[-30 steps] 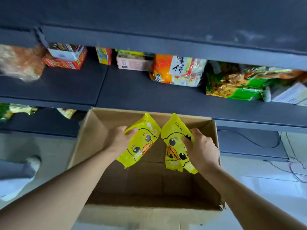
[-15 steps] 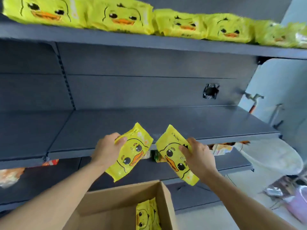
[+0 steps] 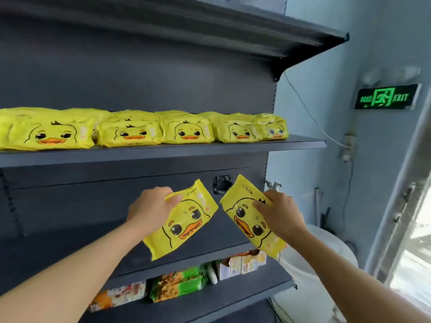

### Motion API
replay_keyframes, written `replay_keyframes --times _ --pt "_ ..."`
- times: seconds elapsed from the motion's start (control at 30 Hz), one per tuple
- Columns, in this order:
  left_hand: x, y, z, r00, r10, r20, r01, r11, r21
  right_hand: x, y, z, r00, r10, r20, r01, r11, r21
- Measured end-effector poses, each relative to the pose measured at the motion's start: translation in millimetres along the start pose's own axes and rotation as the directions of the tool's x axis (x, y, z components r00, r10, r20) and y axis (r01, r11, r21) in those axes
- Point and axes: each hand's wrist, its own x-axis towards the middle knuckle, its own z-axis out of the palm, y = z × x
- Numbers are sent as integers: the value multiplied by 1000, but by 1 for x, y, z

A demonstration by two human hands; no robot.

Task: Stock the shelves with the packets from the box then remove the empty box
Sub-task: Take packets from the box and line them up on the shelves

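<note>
Both packets have risen from over the box toward the stocked shelf (image 3: pixel 163 151) at centre frame: left hand (image 3: pixel 151 209) grips one duck packet (image 3: pixel 184 220), right hand (image 3: pixel 278 214) clamps another (image 3: pixel 249 217); placing looks next

Two flat, glossy yellow plastic packets printed with a cartoon duck face are held up in the air, sealed and unwrinkled. The left packet (image 3: pixel 184 217) is pinched at its upper left corner by the left hand (image 3: pixel 151 209) and slants down-left from it. The right packet (image 3: pixel 250 216), tilted the opposite way, spreads under the right hand (image 3: pixel 278 214). Above both hands, a row of matching yellow duck packets (image 3: pixel 144 129) lies stacked on a dark grey metal shelf (image 3: pixel 163 153).
</note>
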Motion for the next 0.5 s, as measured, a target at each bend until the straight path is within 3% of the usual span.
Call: replay_keyframes --times 0.27,0.5 --pt "55 124 18 991 122 -64 -122 993 2 60 71 -92 999 10 -43 -7 997 76" --pt "117 193 28 977 194 -87 -195 981 -7 116 116 -130 991 43 -129 -33 997 73"
